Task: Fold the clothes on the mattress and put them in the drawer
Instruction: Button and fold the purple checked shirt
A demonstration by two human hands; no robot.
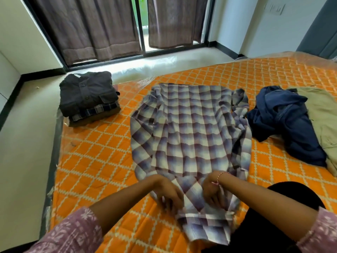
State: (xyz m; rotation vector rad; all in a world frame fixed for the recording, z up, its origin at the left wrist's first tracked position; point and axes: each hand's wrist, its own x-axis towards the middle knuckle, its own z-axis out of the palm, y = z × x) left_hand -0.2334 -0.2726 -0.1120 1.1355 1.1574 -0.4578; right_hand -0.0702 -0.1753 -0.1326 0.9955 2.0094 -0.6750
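Fingers of both hands curl on the plaid shirt hem | mattress | we square edges, smooth creases before folding.

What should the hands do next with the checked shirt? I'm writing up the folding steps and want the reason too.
Probably flatten and square up the collar end. Both the left hand and right hand are working the near edge of the checked shirt, which lies spread lengthwise on the mattress with its sides rumpled and not yet folded in.
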